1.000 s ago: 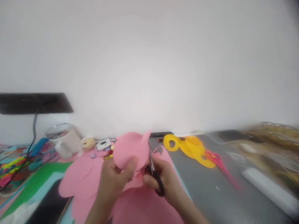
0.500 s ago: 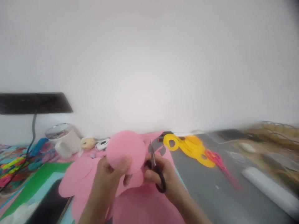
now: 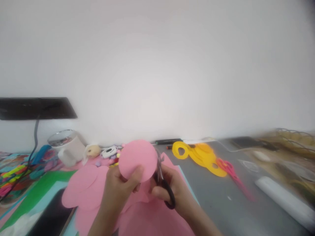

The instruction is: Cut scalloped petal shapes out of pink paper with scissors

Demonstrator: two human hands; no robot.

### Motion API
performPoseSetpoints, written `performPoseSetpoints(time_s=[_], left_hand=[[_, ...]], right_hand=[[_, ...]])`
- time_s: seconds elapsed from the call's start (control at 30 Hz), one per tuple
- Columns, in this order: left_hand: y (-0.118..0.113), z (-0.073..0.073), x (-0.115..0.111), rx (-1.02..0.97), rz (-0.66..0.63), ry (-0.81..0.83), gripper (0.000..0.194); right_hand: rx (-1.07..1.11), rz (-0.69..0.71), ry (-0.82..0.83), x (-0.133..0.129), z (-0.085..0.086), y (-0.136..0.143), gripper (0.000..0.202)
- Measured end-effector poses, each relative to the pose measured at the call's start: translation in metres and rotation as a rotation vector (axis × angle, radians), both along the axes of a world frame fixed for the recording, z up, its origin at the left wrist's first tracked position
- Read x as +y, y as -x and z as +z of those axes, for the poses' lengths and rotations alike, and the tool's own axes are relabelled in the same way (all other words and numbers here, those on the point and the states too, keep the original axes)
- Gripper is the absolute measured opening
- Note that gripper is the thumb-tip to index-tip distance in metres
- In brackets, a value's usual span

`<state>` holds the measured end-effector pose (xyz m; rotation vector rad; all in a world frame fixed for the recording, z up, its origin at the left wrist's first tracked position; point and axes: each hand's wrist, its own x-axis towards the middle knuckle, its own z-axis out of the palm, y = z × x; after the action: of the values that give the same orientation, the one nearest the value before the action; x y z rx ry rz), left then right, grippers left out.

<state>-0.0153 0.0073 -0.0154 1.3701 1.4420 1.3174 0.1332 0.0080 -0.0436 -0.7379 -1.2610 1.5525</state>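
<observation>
My left hand pinches a round pink paper circle between thumb and fingers, holding it upright in front of me. In my right hand is a pair of scissors with black handles, the fingers wrapped through the loops. Their metal blades point upward along the circle's right edge; whether they touch it I cannot tell. More pink paper lies under both hands, and several pink rounded pieces overlap left of my left forearm.
Yellow cut-out rings and pink-handled scissors lie on the grey table to the right. A black phone-like slab, green sheet and white mug are at left. A white wall rises behind.
My left hand and the pink circle have moved right, against or close to the blades. The pink offcut around the circle has dropped lower, uncovering a dark pen behind.
</observation>
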Motion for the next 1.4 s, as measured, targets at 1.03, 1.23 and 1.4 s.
performPoseSetpoints(time_s=[1.03, 1.23, 1.4], left_hand=[[0.0, -0.0003, -0.0005, 0.082, 0.027, -0.022, 0.039], [-0.0007, 0.001, -0.0006, 0.061, 0.021, -0.017, 0.039], [0.0002, 0.0002, 0.0002, 0.058, 0.006, -0.005, 0.039]], right_hand=[[-0.077, -0.046, 0.022, -0.0023, 0.0036, 0.0033, 0.016], [-0.113, -0.054, 0.032, -0.0027, 0.0029, 0.0045, 0.016], [-0.143, -0.108, 0.061, -0.0018, 0.0034, 0.0049, 0.013]])
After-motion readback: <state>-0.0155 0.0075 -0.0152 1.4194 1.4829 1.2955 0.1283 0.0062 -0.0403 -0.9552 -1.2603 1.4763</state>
